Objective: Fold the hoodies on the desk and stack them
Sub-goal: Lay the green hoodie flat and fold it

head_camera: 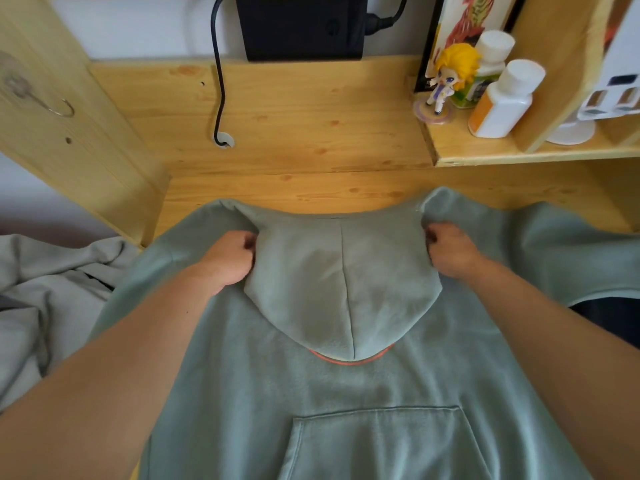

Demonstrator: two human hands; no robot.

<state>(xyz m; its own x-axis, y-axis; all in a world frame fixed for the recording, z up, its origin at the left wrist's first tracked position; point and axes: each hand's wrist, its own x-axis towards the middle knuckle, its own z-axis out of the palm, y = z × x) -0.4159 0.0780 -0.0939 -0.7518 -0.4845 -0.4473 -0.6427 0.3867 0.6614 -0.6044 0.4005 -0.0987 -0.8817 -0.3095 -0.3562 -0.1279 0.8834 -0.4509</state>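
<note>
A sage-green hoodie (332, 386) lies front side up on the wooden desk (311, 133), its kangaroo pocket toward me and its hood (343, 289) folded down over the chest. My left hand (228, 258) grips the fabric at the hood's left base near the shoulder. At the hood's right base my right hand (450, 251) grips the fabric the same way. Both sleeves spread outward to the sides. A second, light grey hoodie (45, 292) lies crumpled at the left, beyond the desk's side panel.
A black box (301, 26) with a cable (218, 81) stands at the back of the desk. On a raised shelf at the right are a small blond figurine (446, 77) and two white bottles (502, 98). A wooden side panel (69, 116) rises at the left.
</note>
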